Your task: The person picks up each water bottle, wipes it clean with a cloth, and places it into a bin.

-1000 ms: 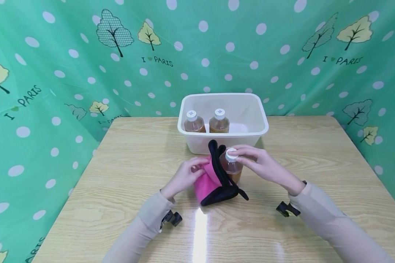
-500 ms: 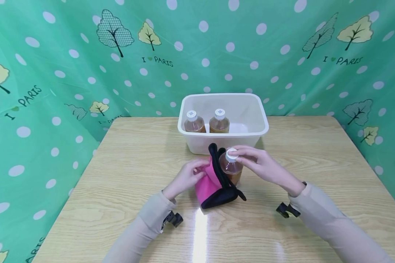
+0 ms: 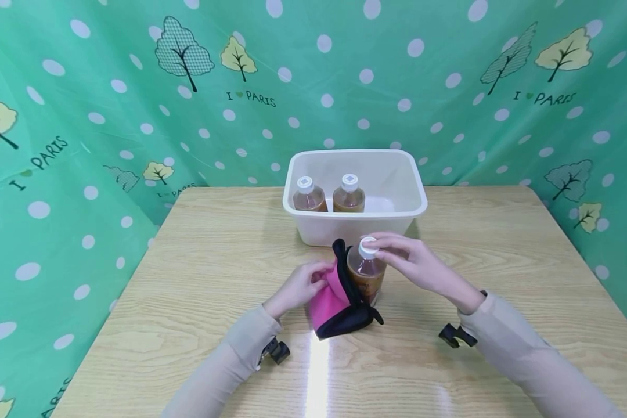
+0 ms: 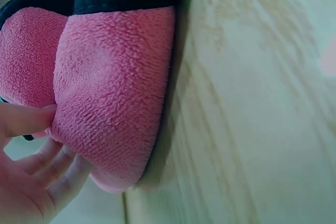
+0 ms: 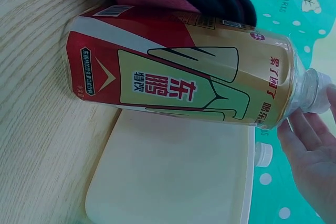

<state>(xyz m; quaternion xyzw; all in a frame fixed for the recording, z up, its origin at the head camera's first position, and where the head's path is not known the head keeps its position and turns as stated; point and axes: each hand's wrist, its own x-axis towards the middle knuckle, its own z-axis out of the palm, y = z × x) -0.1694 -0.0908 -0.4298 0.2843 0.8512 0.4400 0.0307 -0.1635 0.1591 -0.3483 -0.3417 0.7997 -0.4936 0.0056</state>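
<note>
A bottled drink (image 3: 366,277) with a white cap stands on the table, its red and gold label (image 5: 157,82) facing the right wrist camera. My right hand (image 3: 399,255) holds it by the cap and neck, thumb and fingers round the top. Against the bottle's left side lies a pink fleecy cloth (image 3: 328,302) with thick black edging. My left hand (image 3: 299,288) pinches a fold of this cloth; in the left wrist view the thumb and fingers (image 4: 68,179) press into the pink pile. The cloth's black edge partly hides the bottle's lower left.
A white plastic bin (image 3: 355,223) stands just behind the bottle. Inside it, on the left, are two similar capped bottles, one at the left wall (image 3: 308,197) and one beside it (image 3: 349,196). A green patterned curtain (image 3: 313,87) hangs behind the wooden table (image 3: 188,261).
The cloth has slid down and towards me, along with my left hand, and more of the bottle's label shows. My right hand stays on the cap, almost unmoved.
</note>
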